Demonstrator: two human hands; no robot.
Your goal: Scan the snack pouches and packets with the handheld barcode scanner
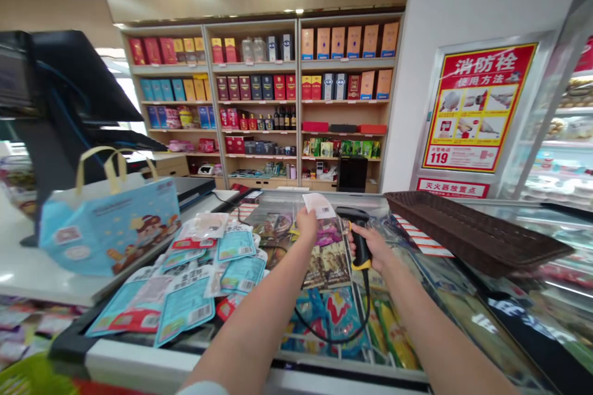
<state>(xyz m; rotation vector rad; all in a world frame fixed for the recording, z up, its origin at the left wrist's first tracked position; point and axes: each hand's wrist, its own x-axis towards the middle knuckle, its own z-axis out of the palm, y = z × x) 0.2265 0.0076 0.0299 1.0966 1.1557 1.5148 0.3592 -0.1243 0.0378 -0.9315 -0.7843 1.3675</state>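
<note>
My left hand pinches a small white packet with a printed code on its face, held up over the glass-topped freezer. In my right hand is a black and yellow barcode scanner, gripped by its handle. The scanner's head lies just right of the packet, apart from it. Its black cable loops down across the glass. Left of my forearms lies a heap of blue, white and red snack packets on the freezer top.
A blue shopping bag stands on the left counter, with a checkout monitor behind it. On the right rests a brown woven tray. Bagged goods show under the glass. Shelves of boxes line the back wall.
</note>
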